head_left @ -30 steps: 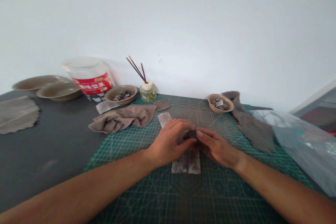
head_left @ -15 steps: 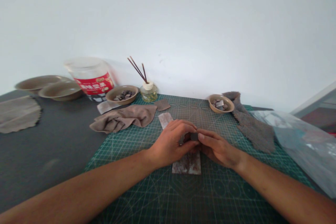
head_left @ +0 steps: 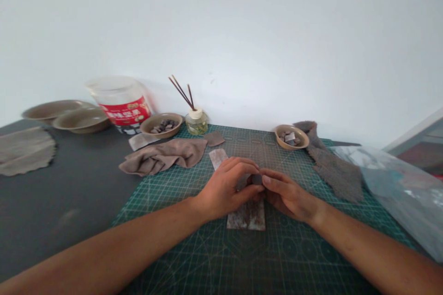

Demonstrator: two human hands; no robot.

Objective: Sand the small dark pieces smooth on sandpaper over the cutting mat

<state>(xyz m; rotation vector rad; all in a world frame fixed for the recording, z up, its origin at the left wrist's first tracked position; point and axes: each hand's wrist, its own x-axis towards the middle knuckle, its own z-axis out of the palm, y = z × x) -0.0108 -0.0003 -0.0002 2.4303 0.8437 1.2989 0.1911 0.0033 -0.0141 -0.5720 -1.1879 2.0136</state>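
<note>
Between both hands is a small dark grey block [head_left: 256,179], held above the green cutting mat [head_left: 194,258]. My left hand [head_left: 230,186] pinches it between thumb and fingers from the left. The fingertips of my right hand [head_left: 287,192] grip its right end. Under the hands lies a flat rectangular strip [head_left: 246,217] with brown and whitish smears; my left hand hides its upper part. A similar pale strip [head_left: 218,157] rests just beyond my left hand.
Behind stand a bowl of dark pieces [head_left: 161,125], a reed diffuser [head_left: 196,121], a smaller bowl [head_left: 291,137] and a red-labelled tub [head_left: 121,103]. Crumpled brown cloth [head_left: 166,156] lies left, a grey cloth [head_left: 334,173] and plastic bag [head_left: 404,193] right. Shallow bowls [head_left: 81,120] sit far left.
The small block has turned slightly between my fingers, its outline now looking more rounded. Both hands stay almost in the same place.
</note>
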